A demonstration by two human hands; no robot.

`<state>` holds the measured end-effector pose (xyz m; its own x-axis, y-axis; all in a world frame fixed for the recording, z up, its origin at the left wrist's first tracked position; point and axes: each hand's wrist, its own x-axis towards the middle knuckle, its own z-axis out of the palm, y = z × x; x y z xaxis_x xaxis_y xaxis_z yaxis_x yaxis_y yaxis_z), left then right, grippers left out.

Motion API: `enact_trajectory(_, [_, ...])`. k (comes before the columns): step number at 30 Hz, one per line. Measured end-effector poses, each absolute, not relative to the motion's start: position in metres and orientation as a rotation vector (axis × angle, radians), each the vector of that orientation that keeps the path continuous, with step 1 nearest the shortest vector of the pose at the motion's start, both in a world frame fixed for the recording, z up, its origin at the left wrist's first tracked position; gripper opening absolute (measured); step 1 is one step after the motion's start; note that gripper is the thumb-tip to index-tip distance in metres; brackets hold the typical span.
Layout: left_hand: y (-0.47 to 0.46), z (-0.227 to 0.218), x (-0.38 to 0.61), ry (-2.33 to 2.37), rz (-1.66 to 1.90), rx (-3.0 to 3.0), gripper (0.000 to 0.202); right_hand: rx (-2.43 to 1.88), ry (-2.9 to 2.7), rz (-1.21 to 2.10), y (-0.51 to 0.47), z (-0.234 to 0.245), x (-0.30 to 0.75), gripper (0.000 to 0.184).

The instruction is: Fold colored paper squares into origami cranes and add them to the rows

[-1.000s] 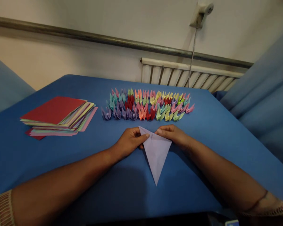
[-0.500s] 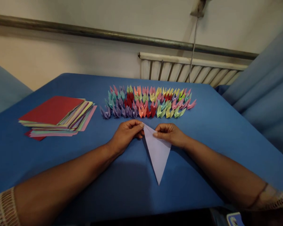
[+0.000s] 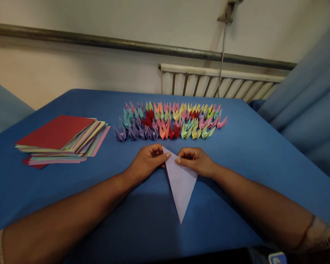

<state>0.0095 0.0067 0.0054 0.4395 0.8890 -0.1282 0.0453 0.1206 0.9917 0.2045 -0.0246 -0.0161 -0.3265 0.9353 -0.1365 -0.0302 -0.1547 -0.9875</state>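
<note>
Paper triangle (image 3: 181,187), lilac, lying on the blue worktop (image 3: 250,157), tip toward the person; left hand (image 3: 147,163) and right hand (image 3: 196,162) each hold a pinching grip on its far edge near the top corner. Just beyond: rows of small folded paper figures (image 3: 170,121), many colours. Well to the left: stack of coloured sheets (image 3: 60,137), red on top.

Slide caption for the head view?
Left hand and right hand pinch a lilac paper triangle on a blue table, folded paper figures in rows behind, coloured sheet stack at left.
</note>
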Motion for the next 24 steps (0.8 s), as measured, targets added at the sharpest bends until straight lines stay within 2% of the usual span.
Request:
enact_trajectory(4, [0.0056, 0.0066, 0.0085, 0.97, 0.763, 1.355, 0.024, -1.077, -1.369, 1.589, -0.0249, -0.0137, 0.2049, 0.035])
enact_trajectory(10, [0.0094, 0.0051, 0.0049, 0.89, 0.707, 1.298, 0.038, -1.069, -1.319, 1.606, -0.024, -0.0165, 0.2048, 0.035])
enact_trajectory(16, [0.0056, 0.0081, 0.0048, 0.927, 0.627, 1.439, 0.021, -1.074, -1.32, 1.561, -0.0236, -0.0195, 0.2046, 0.033])
enact_trajectory(21, [0.0036, 0.0106, 0.0054, 0.963, 0.639, 1.541, 0.035, -1.051, -1.369, 1.567, -0.0243, -0.0207, 0.2049, 0.031])
enact_trajectory(24, [0.0049, 0.0079, 0.0053, 0.967, 0.741, 1.439, 0.023, -1.037, -1.391, 1.597, -0.0248, -0.0209, 0.2051, 0.033])
